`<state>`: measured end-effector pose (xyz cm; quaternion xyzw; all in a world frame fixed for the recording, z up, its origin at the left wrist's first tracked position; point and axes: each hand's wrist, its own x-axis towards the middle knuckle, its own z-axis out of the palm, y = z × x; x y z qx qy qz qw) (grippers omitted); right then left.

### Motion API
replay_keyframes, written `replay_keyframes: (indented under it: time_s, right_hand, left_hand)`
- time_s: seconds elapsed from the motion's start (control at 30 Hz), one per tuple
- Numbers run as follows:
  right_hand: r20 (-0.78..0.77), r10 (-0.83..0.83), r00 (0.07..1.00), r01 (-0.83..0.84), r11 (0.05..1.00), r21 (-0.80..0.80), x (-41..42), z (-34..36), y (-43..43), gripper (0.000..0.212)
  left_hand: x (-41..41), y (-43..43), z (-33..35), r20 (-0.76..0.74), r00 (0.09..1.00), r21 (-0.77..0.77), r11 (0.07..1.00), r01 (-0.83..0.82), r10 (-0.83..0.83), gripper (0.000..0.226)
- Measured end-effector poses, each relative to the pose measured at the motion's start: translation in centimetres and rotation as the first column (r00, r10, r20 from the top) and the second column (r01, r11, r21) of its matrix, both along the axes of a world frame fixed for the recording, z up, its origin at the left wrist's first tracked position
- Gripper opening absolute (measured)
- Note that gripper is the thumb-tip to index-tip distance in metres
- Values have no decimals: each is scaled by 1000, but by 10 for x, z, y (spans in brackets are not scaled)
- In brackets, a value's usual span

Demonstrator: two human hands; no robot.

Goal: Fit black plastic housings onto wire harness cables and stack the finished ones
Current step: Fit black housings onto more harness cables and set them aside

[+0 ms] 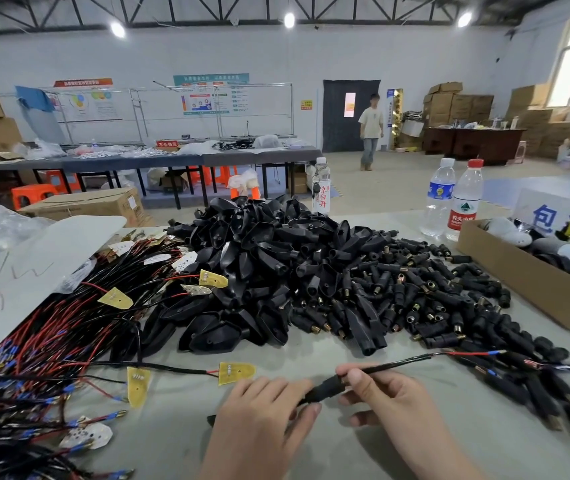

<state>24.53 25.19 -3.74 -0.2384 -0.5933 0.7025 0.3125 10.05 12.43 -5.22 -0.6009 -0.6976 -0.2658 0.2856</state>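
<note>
My left hand (259,420) grips a black plastic housing (323,391) near the table's front edge. My right hand (391,400) pinches the black cable (397,364) that enters that housing; the cable runs right to red and black leads with blue-sleeved ends. A large heap of black housings (259,265) fills the table's middle, with smaller black sleeve parts (415,292) spread to its right. Wire harnesses (51,341) with red and black wires and yellow circuit boards lie in a pile at the left. Cables with fitted housings (540,393) lie at the right.
An open cardboard box (533,289) with mixed items stands at the right. Three water bottles (463,202) stand at the table's far edge. A white board (34,268) lies over the harness pile at left. A person (370,129) walks in the background.
</note>
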Motion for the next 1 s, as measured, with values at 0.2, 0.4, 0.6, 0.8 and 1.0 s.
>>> replay_keyframes:
  time_s: [0.2,0.4,0.6,0.8,1.0]
  right_hand:
    - [-46,-105,993,105,994,-18,2,3,5,22]
    - [-59,-282,957,273,953,-133,13,5,24,28]
    - [-101,-261,960,243,956,-167,15,5,24,36]
    - [18,65,998,-63,994,-84,-2,-4,-4,21]
    - [27,15,1000,-13,997,-72,-2,-7,1,14]
  left_hand:
    - [-6,0,-3,45,999,37,999,-23,21,18]
    - [-12,-7,-2,132,990,16,998,-57,54,18]
    - [-3,-10,4,181,983,-57,998,-2,12,19]
    - [5,-5,4,231,970,-77,993,94,-73,17]
    - [-7,-14,3,367,930,-232,969,85,6,40]
